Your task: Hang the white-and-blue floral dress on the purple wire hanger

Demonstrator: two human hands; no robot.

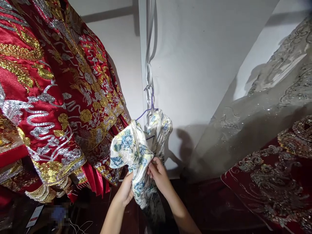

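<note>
A white dress with a blue and yellow floral print (140, 146) hangs from a thin purple hanger (144, 112) in the middle of the view. My left hand (126, 190) grips the side of its bodice from the left, with the fingertips partly hidden behind the cloth. On the other side, my right hand (157, 170) pinches the dress's edge between thumb and fingers. The lower part of the dress falls into shadow between my forearms.
White hanging loops (148, 73) run down the wall and bear the hanger. At the left hangs a red jacket embroidered in gold and silver (90, 97). Pale beaded cloth (229, 120) and a dark red beaded garment (265, 182) fill the right. A white cable (81, 226) lies low left.
</note>
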